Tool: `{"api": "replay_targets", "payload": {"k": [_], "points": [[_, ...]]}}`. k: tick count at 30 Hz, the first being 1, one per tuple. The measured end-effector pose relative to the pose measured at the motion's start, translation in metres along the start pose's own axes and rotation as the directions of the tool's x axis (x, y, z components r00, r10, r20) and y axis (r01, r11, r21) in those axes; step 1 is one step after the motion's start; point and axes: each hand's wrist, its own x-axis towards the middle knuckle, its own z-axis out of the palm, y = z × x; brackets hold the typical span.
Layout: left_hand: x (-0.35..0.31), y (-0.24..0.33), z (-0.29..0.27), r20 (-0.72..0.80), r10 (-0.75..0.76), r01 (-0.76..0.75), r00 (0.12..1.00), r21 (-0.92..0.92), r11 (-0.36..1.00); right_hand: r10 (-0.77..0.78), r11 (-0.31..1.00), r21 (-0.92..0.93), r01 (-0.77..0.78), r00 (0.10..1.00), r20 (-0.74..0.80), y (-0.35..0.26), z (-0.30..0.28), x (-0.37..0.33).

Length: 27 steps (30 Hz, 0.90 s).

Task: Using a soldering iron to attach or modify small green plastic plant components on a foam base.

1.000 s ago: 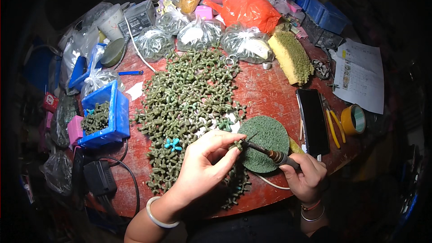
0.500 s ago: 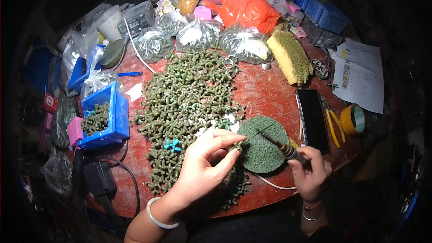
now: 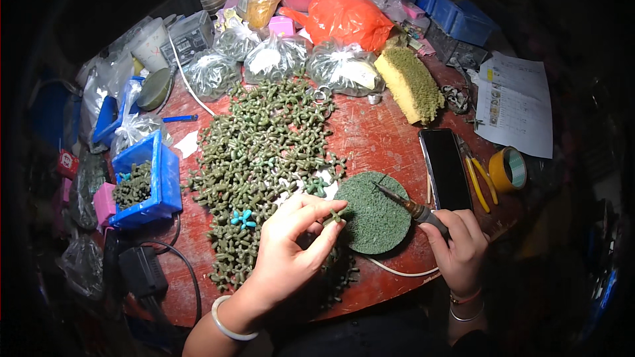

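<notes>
Between the thumb and index finger of my left hand [image 3: 291, 241], a small olive-green branched piece [image 3: 336, 215] is pinched beside the left rim of a round green rough-surfaced disc [image 3: 374, 225]. My right hand [image 3: 458, 244] is closed round the dark handle of a soldering iron [image 3: 419, 211]. Its thin tip points up and left over the disc's upper part; I cannot tell whether it touches. A wide heap of similar olive-green pieces [image 3: 258, 139] spreads left of the disc, partly hidden by my left hand. One bright turquoise piece [image 3: 243, 219] lies among them.
A blue bin [image 3: 165, 178] with more pieces stands left. Clear bags [image 3: 276, 59], a red-orange bag [image 3: 347, 20] and a yellow sponge-like block [image 3: 410, 86] line the back. Rightward lie a phone [image 3: 446, 168], yellow-handled pliers [image 3: 483, 185], tape [image 3: 507, 169] and a printed sheet [image 3: 516, 106].
The whole view has shifted, so the table's things appear farther left. Against the disc, my right hand and the iron have drawn slightly right. My left hand still pinches the piece, now angled differently.
</notes>
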Motion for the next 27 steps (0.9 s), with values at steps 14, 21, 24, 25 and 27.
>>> {"api": "replay_targets", "payload": {"k": [14, 21, 24, 25, 27], "points": [[0.0, 0.006, -0.003, 0.037, 0.063, -0.066, 0.997, 0.11, 0.992, -0.084, 0.969, 0.228, 0.09, 0.996, -0.035, -0.006, 0.01, -0.004], [0.001, 0.006, -0.003, 0.042, 0.072, -0.075, 0.997, 0.075, 0.994, -0.127, 0.961, 0.249, 0.122, 0.992, 0.002, -0.005, 0.013, -0.002], [0.001, 0.004, -0.001, 0.008, 0.097, -0.097, 0.995, 0.077, 0.992, -0.123, 0.961, 0.25, 0.116, 0.992, 0.013, -0.007, 0.013, -0.002], [0.0, 0.004, -0.001, 0.008, 0.097, -0.097, 0.995, 0.076, 0.992, -0.126, 0.961, 0.251, 0.119, 0.992, 0.014, -0.007, 0.013, -0.002], [0.0, 0.004, 0.0, -0.003, 0.102, -0.102, 0.995, 0.062, 0.993, -0.129, 0.96, 0.253, 0.122, 0.992, 0.014, -0.007, 0.013, -0.002]]}}
